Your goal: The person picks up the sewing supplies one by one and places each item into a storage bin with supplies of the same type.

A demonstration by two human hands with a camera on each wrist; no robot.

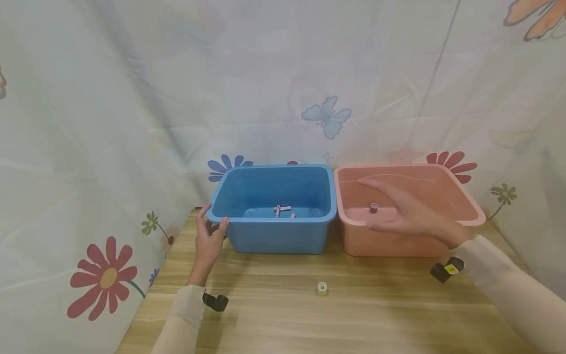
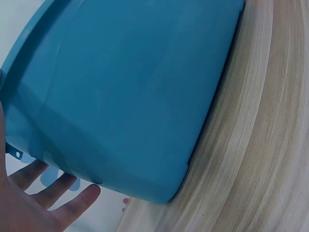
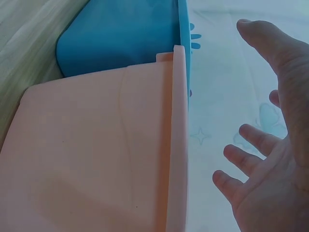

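My left hand (image 1: pixel 210 246) is at the front left corner of a blue plastic bin (image 1: pixel 276 236), thumb near the front rim and fingers along the side. In the left wrist view, its spread, fairly straight fingers (image 2: pixel 77 205) reach the bin's outer wall. My right hand (image 1: pixel 411 214) hovers above the front rim of a pink bin (image 1: pixel 393 243), thumb and fingers spread, holding nothing. Inside the pink bin lies a small dark red, white-topped cylinder (image 1: pixel 373 208). Several slim pink and white pieces (image 1: pixel 283 209) lie in the blue bin, too small to identify.
A small pale roll-like piece (image 1: pixel 322 288) with a round centre stands on the wooden table (image 1: pixel 274 314) before the bins. The two bins stand side by side, nearly touching. Behind them hangs a white curtain (image 1: pixel 265 88) printed with flowers and butterflies.
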